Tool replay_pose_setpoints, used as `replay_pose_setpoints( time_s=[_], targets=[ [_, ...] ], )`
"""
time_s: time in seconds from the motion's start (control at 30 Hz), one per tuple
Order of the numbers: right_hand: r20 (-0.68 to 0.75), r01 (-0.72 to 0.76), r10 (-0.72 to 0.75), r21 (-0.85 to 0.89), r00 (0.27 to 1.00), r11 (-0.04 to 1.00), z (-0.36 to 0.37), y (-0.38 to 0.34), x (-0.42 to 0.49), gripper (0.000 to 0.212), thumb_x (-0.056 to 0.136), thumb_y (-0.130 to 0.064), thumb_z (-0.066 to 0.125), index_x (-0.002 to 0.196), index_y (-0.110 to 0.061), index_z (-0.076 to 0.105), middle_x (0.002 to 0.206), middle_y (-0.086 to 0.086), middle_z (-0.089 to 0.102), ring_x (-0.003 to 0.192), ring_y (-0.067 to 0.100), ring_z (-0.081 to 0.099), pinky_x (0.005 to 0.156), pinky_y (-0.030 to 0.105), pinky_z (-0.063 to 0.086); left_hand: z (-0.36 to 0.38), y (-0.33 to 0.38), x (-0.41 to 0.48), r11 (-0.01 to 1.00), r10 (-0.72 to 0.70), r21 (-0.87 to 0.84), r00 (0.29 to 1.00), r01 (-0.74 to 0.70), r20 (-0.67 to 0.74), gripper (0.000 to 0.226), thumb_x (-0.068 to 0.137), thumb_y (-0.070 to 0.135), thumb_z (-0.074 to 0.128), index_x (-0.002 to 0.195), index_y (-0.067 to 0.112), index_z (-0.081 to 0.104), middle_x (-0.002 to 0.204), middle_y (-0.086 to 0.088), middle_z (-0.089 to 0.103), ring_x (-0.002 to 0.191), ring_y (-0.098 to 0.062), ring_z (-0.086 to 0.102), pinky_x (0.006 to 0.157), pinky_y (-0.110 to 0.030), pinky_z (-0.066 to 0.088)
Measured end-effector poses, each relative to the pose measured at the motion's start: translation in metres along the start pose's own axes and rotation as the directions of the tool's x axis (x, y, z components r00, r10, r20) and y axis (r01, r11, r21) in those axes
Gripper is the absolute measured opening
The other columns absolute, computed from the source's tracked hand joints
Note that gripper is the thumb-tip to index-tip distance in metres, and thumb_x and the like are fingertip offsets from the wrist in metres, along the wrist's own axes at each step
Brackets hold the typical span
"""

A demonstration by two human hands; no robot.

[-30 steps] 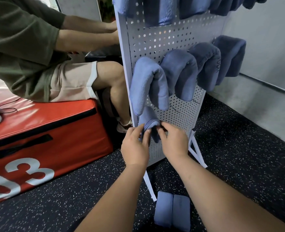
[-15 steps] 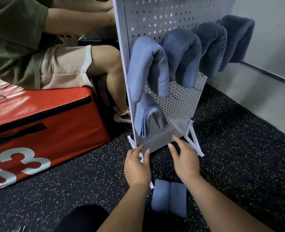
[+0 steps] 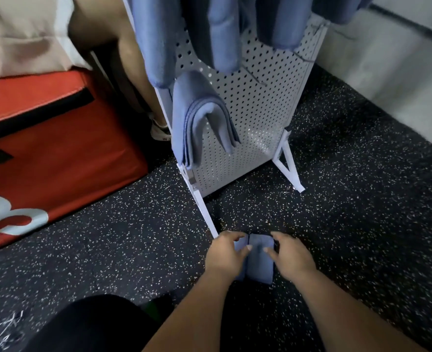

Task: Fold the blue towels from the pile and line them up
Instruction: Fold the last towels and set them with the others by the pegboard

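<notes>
Left hand [image 3: 226,255] and right hand [image 3: 289,257] have dropped, pinching folded towels [image 3: 259,261].

Wide-open speckled black rubber floor [image 3: 362,224] right of the folded blue towels [image 3: 259,260], but the white perforated metal rack [image 3: 260,123] plants its slanted foot [image 3: 204,212] just beside the left hand [image 3: 225,255], red padded box [image 3: 57,148] beyond.

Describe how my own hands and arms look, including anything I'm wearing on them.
Your left hand and right hand are bare: no gloves, rings or watch show. The left forearm and right forearm are uncovered too, with no sleeve, wristband or marking in view.
</notes>
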State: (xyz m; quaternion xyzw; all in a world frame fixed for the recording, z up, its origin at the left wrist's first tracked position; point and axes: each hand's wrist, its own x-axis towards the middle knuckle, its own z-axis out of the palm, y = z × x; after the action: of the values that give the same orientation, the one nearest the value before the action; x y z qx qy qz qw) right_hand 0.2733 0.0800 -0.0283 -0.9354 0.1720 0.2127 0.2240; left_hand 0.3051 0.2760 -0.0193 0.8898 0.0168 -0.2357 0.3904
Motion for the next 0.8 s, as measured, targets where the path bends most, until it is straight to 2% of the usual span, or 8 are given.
replay_pose_setpoints(
  time_s=[0.3, 0.43, 0.57, 0.67, 0.73, 0.8],
  targets=[
    [0.136, 0.037, -0.023, -0.106, 0.990, 0.994, 0.030, 0.029, 0.055, 0.070, 0.100, -0.044, 0.065, 0.162, -0.026, 0.037, 0.158, -0.002, 0.049, 0.138, 0.027, 0.048, 0.110, 0.042, 0.048, 0.034, -0.032, 0.024, 0.980, -0.032, 0.198, 0.995, 0.014, 0.092, 0.053, 0.092, 0.043, 0.077, 0.143, 0.036, 0.063, 0.140, 0.008, 0.064, 0.123, -0.018, 0.063, 0.101, -0.032, 0.051],
    [0.181, 0.026, -0.011, -0.077, 0.983, 0.997, 0.045, 0.032, 0.072, 0.070, 0.102, -0.043, 0.063, 0.163, -0.024, 0.035, 0.160, 0.002, 0.045, 0.141, 0.029, 0.045, 0.115, 0.041, 0.044, 0.045, -0.045, 0.029, 0.969, -0.059, 0.247, 0.987, 0.020, 0.150, 0.064, 0.088, 0.051, 0.078, 0.147, 0.039, 0.057, 0.141, 0.005, 0.061, 0.124, -0.021, 0.062, 0.103, -0.037, 0.052],
    [0.198, 0.010, 0.012, -0.106, 0.980, 0.994, 0.053, 0.033, 0.078, 0.069, 0.103, -0.042, 0.061, 0.164, -0.023, 0.033, 0.158, 0.005, 0.039, 0.141, 0.030, 0.042, 0.115, 0.042, 0.042, 0.053, -0.050, 0.029, 0.960, -0.014, 0.277, 0.977, -0.047, 0.214, 0.071, 0.087, 0.054, 0.077, 0.152, 0.038, 0.051, 0.144, 0.006, 0.059, 0.124, -0.019, 0.061, 0.104, -0.037, 0.052],
    [0.184, -0.024, 0.050, -0.143, 0.982, 0.989, 0.055, 0.039, 0.080, 0.063, 0.101, -0.043, 0.066, 0.156, -0.022, 0.045, 0.149, 0.006, 0.041, 0.138, 0.029, 0.042, 0.113, 0.041, 0.045, 0.056, -0.049, 0.029, 0.957, -0.010, 0.283, 0.970, -0.061, 0.242, 0.072, 0.088, 0.055, 0.077, 0.152, 0.037, 0.050, 0.147, 0.005, 0.057, 0.127, -0.020, 0.060, 0.107, -0.040, 0.052],
    [0.183, -0.034, 0.061, -0.149, 0.981, 0.988, 0.054, 0.043, 0.081, 0.052, 0.097, -0.043, 0.070, 0.144, -0.026, 0.057, 0.138, 0.006, 0.046, 0.130, 0.028, 0.045, 0.108, 0.041, 0.049, 0.058, -0.049, 0.028, 0.952, -0.012, 0.297, 0.966, -0.068, 0.259, 0.075, 0.087, 0.057, 0.076, 0.153, 0.037, 0.049, 0.149, 0.006, 0.055, 0.130, -0.020, 0.059, 0.108, -0.041, 0.051],
    [0.199, -0.047, 0.068, -0.108, 0.978, 0.993, 0.052, 0.045, 0.079, 0.043, 0.093, -0.041, 0.074, 0.132, -0.028, 0.062, 0.129, 0.004, 0.055, 0.122, 0.027, 0.051, 0.102, 0.039, 0.050, 0.060, -0.048, 0.025, 0.951, -0.005, 0.299, 0.961, -0.081, 0.277, 0.075, 0.087, 0.056, 0.077, 0.154, 0.036, 0.048, 0.151, 0.005, 0.054, 0.132, -0.020, 0.057, 0.110, -0.041, 0.049]
  ],
)
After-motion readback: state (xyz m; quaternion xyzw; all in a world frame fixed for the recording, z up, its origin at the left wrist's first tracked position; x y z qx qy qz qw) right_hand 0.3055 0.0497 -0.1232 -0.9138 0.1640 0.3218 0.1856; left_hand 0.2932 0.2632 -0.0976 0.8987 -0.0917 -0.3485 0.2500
